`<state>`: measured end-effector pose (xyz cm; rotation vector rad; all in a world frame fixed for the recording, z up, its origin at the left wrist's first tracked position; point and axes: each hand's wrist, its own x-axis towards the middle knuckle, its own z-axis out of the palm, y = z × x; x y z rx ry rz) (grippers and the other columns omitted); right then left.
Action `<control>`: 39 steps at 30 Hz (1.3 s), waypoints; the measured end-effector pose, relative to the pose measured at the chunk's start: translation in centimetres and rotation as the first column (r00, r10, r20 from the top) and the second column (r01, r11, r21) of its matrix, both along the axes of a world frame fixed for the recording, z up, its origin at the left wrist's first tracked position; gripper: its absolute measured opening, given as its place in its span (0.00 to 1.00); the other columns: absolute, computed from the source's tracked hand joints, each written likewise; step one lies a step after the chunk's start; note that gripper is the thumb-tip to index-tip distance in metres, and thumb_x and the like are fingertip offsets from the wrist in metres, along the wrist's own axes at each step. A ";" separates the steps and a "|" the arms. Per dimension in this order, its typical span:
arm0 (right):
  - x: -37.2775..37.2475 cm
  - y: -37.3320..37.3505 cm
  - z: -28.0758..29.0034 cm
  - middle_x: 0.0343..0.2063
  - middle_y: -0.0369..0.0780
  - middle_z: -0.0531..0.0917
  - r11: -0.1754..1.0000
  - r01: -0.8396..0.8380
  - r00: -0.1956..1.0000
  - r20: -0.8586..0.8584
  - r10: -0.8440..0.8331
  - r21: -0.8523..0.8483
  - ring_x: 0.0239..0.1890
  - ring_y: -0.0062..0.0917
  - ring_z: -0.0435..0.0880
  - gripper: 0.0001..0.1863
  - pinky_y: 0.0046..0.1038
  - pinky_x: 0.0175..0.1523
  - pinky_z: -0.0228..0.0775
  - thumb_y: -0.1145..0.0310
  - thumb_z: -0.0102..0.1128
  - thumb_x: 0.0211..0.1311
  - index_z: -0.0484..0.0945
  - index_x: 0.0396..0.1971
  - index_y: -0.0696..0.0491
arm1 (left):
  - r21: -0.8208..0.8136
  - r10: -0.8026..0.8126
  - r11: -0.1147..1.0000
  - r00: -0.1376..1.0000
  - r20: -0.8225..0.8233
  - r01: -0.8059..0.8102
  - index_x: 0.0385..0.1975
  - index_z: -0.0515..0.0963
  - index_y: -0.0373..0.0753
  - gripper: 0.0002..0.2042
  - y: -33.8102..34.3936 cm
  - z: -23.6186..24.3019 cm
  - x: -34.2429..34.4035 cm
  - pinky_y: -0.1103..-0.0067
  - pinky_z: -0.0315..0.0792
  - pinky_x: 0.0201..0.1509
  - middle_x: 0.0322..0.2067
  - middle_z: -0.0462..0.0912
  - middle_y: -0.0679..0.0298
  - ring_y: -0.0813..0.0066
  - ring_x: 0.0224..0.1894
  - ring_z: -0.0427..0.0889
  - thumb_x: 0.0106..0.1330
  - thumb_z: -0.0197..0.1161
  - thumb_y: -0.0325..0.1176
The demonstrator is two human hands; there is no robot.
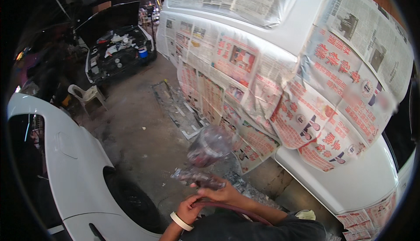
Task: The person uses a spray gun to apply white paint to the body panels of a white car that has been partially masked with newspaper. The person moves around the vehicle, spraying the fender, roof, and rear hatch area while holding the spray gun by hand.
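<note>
My right hand [225, 193] is closed round a paint spray gun [197, 179], its body smeared with dark red and grey paint. A clear, stained cup [211, 147] sits on top of the gun, blurred. Just below, my left hand [188, 209] grips a dark red air hose [236, 207] close to the gun. The hose curves back toward my body. A cream-coloured ring like a masking tape roll [181, 221] circles my left wrist. Beyond the gun stands a white vehicle [297, 20], its side covered with newspaper sheets [236, 59].
At left is a white car [72, 166] with a dark wheel [131, 199]. A plastic chair [87, 94] stands farther back, near a car with its hood raised [118, 51]. A paint-marked frame-like panel [177, 110] lies on the floor beside the papered vehicle.
</note>
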<state>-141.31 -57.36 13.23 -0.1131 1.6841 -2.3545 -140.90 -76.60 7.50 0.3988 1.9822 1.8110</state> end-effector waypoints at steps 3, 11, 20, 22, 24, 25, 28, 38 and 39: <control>-1.2 -4.2 -2.0 0.48 0.35 0.82 0.987 -0.142 0.986 -0.096 0.134 -0.072 0.49 0.15 0.78 0.21 0.21 0.55 0.70 0.65 0.62 0.66 0.73 0.55 0.58 | 0.021 0.033 0.999 0.999 0.005 -0.034 0.42 0.80 0.33 0.11 -3.2 -3.3 0.4 0.81 0.75 0.41 0.36 0.84 0.65 0.79 0.38 0.81 0.59 0.67 0.25; -4.3 -10.3 -1.5 0.48 0.34 0.81 0.915 -0.367 0.930 -0.044 0.365 -0.167 0.49 0.14 0.77 0.24 0.19 0.52 0.70 0.67 0.60 0.67 0.69 0.60 0.57 | 0.110 0.260 0.963 0.952 -0.164 -0.244 0.40 0.80 0.35 0.12 -6.0 -0.7 -0.7 0.77 0.74 0.47 0.39 0.82 0.62 0.74 0.43 0.81 0.60 0.68 0.32; -8.6 -12.1 -2.8 0.46 0.35 0.83 0.923 -0.363 0.931 -0.098 0.353 -0.125 0.49 0.14 0.78 0.24 0.19 0.53 0.69 0.61 0.60 0.68 0.70 0.60 0.55 | 0.155 0.248 0.960 0.965 -0.083 -0.234 0.43 0.81 0.36 0.10 -7.3 -1.9 -3.8 0.74 0.76 0.45 0.39 0.84 0.58 0.68 0.42 0.82 0.62 0.65 0.29; -9.8 -11.9 -3.3 0.47 0.35 0.82 0.938 -0.331 0.943 -0.073 0.325 -0.099 0.50 0.15 0.77 0.25 0.20 0.53 0.69 0.63 0.60 0.68 0.69 0.61 0.55 | 0.144 0.223 0.964 0.975 0.012 -0.222 0.42 0.81 0.36 0.10 -7.3 -2.2 -5.5 0.73 0.76 0.45 0.39 0.84 0.58 0.68 0.42 0.82 0.62 0.66 0.30; -11.5 -11.6 -4.0 0.51 0.36 0.80 0.945 -0.316 0.949 -0.036 0.314 -0.079 0.51 0.16 0.77 0.26 0.20 0.53 0.69 0.66 0.60 0.68 0.66 0.63 0.57 | 0.083 0.193 0.975 0.971 0.139 -0.206 0.41 0.81 0.35 0.11 -7.3 -1.9 -7.5 0.73 0.76 0.45 0.39 0.84 0.58 0.68 0.42 0.82 0.61 0.68 0.30; -12.3 -11.4 -4.1 0.51 0.37 0.80 0.950 -0.302 0.953 -0.041 0.299 -0.083 0.51 0.16 0.76 0.27 0.20 0.53 0.69 0.66 0.60 0.68 0.66 0.63 0.57 | 0.054 0.182 0.982 0.983 0.026 -0.183 0.41 0.81 0.35 0.11 -7.2 -2.8 -8.6 0.73 0.76 0.44 0.39 0.84 0.58 0.68 0.42 0.82 0.61 0.68 0.31; -15.6 -11.0 -3.6 0.52 0.37 0.80 0.960 -0.271 0.962 -0.044 0.268 -0.070 0.52 0.16 0.76 0.27 0.20 0.54 0.69 0.67 0.60 0.68 0.65 0.64 0.57 | 0.046 0.158 0.987 0.971 -0.178 -0.152 0.41 0.81 0.35 0.11 -7.3 -4.6 -12.6 0.73 0.76 0.44 0.38 0.84 0.58 0.68 0.41 0.82 0.60 0.69 0.31; -31.7 -7.9 0.2 0.46 0.33 0.82 0.995 -0.010 0.994 -0.107 0.021 0.097 0.42 0.12 0.78 0.28 0.18 0.44 0.72 0.62 0.63 0.66 0.68 0.63 0.52 | 0.230 0.081 0.968 0.994 0.077 -0.096 0.42 0.79 0.34 0.11 -5.3 -0.3 -29.5 0.75 0.75 0.45 0.38 0.82 0.59 0.68 0.41 0.82 0.60 0.68 0.26; -33.7 -6.5 1.4 0.45 0.32 0.83 0.972 0.070 0.985 -0.168 -0.033 0.224 0.39 0.12 0.79 0.28 0.18 0.41 0.73 0.61 0.63 0.66 0.69 0.63 0.51 | 0.293 0.098 0.942 0.971 0.216 -0.160 0.42 0.79 0.34 0.11 -4.6 1.3 -31.0 0.75 0.75 0.45 0.38 0.82 0.59 0.69 0.41 0.81 0.60 0.68 0.25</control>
